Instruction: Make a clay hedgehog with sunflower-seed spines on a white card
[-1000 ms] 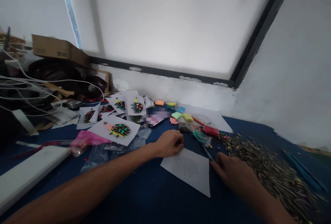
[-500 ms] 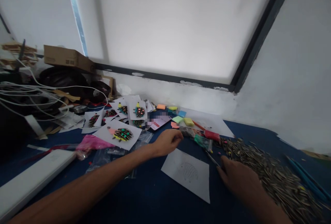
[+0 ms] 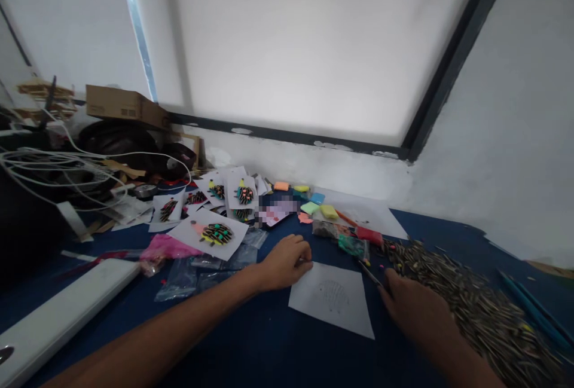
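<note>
A white sheet of paper (image 3: pixel 354 313) with a printed hedgehog outline lies on the blue tabletop. At its upper left corner is my left hand (image 3: pixel 287 261), fingers curled and thumb tip against the edge. My right hand (image 3: pixel 415 307) is closed around a slim, pointed, pen-like tool (image 3: pixel 370 272), whose exact kind is unclear; its tip points away to the upper left. Beside the right hand spreads a large heap of striped seeds (image 3: pixel 475 304). A small green plastic packet (image 3: pixel 352 246) lies beyond the tool's tip.
Seed-covered hedgehog cards (image 3: pixel 215 234) lie at the left, near clear plastic bags (image 3: pixel 182 277). Coloured clay blocks (image 3: pixel 329 212) and a red packet (image 3: pixel 369 235) sit at the back. A long white box (image 3: pixel 76 310), coiled white cables (image 3: pixel 54 164) and blue scissors-like handles (image 3: pixel 533 310) flank the area.
My left hand has come down and nearer to the sheet's upper left corner. The paper has turned slightly and shifted right. My right hand has barely moved; the view has shifted a little.
</note>
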{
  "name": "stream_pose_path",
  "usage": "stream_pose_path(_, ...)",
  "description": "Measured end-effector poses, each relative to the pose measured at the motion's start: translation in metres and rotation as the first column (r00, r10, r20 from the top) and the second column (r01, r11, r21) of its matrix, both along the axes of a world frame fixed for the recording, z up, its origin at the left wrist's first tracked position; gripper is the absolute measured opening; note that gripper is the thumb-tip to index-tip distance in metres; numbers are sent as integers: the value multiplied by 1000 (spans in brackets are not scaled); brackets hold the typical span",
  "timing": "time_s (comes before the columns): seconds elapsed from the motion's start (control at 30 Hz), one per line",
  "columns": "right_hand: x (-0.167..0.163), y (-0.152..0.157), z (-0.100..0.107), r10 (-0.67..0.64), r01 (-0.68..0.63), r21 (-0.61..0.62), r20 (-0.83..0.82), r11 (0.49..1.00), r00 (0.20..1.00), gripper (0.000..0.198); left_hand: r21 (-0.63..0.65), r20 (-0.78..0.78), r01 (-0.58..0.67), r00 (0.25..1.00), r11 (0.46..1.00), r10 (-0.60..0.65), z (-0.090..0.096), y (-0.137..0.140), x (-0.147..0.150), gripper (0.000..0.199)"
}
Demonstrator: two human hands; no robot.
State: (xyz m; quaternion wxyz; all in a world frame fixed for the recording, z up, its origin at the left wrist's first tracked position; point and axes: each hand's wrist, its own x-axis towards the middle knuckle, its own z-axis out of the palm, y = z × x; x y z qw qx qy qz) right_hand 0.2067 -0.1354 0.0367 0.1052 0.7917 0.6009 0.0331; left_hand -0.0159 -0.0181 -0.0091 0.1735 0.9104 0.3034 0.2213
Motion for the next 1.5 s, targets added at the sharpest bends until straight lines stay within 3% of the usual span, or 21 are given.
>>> stream_pose_path(0.37, -9, -2, 5, -3, 3, -21, 11, 1000, 1000, 20, 58, 58, 20, 998, 998, -23, -5, -1, -3, 3)
stream_pose_path(0.93, -14, -2, 5, 20, -20, -18, 7, 1000, 1000, 19, 36, 63, 22, 998, 999, -24, -3, -1, -3, 4)
stream_pose_path(1.3, -8, -2, 3, 13, -13, -6, 36, 1000, 999, 17, 53, 46, 26, 999, 998, -28, -4, -1, -3, 1)
stream_pose_path(1.5, -1, -4, 5, 23, -22, -17, 40, 1000, 999, 19, 56, 69, 24, 997, 998, -28, -7, 2, -2, 8)
